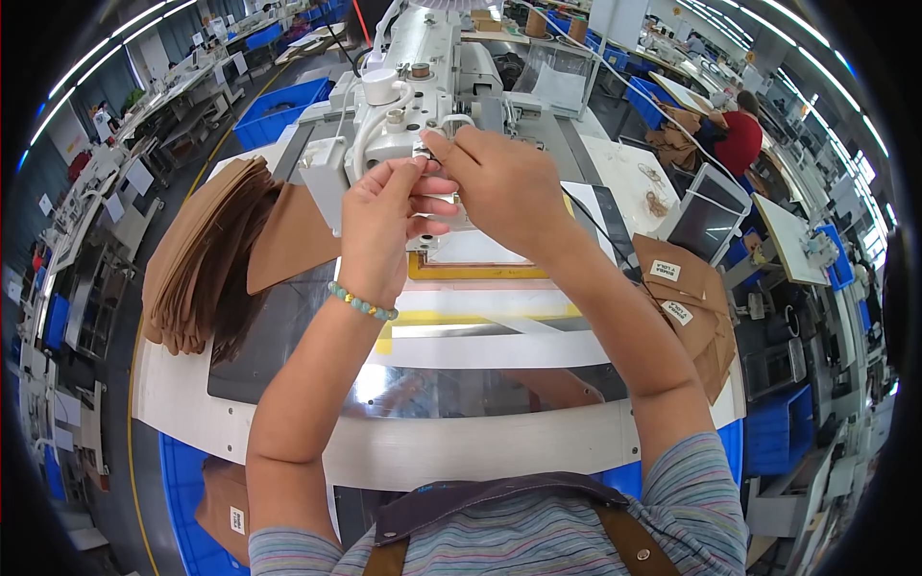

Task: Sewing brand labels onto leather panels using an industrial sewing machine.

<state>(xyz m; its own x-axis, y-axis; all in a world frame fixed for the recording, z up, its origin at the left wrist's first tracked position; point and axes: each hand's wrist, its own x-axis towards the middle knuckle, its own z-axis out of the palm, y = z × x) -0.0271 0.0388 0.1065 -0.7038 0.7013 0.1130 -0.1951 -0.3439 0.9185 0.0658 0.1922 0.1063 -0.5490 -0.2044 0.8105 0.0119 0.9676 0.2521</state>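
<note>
Both my hands are raised together in front of the white head of an industrial sewing machine (pixel 389 130). My left hand (pixel 384 206), with a beaded bracelet (pixel 360 301) at its wrist, has thumb and forefinger pinched and the other fingers loosely curled. Against it, my right hand (pixel 504 187) is closed, its thumb and forefinger meeting the left fingertips. Between the fingertips a small shiny metal part (pixel 422 150) shows, mostly hidden, so its kind is unclear. Below the hands lies a yellow-edged frame (pixel 480 273) on the machine bed.
A thick stack of brown fabric pieces (pixel 206 259) rests on the table at left. Brown pieces with white labels (pixel 696 326) lie at right, near a dark screen (pixel 706 216). Blue bins (pixel 279 110) stand around. A person in red (pixel 740 142) sits farther off at right.
</note>
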